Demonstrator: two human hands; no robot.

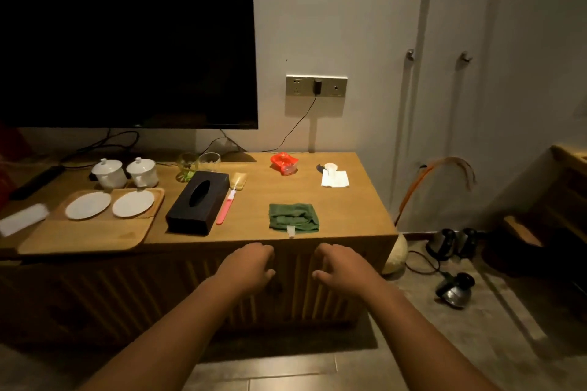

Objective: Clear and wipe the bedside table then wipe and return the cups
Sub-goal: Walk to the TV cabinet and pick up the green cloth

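A folded green cloth (pixel 293 216) lies near the front edge of the wooden table (pixel 352 209). Two white lidded cups (pixel 109 172) (pixel 143 171) stand at the back left, behind two white saucers (pixel 88 205) (pixel 133 203) on a wooden tray (pixel 95 235). A green glass (pixel 187 166) and a clear glass (pixel 210 162) stand behind a black tissue box (pixel 198 201). My left hand (pixel 249 263) and my right hand (pixel 341 263) hover in front of the table edge, just below the cloth, fingers loosely curled and holding nothing.
A pink toothbrush (pixel 226 207), a red packet (pixel 285 162) and a white napkin (pixel 335 178) lie on the table. A dark TV (pixel 127 38) hangs behind it. Kettles (pixel 454 290) and cables lie on the floor at the right.
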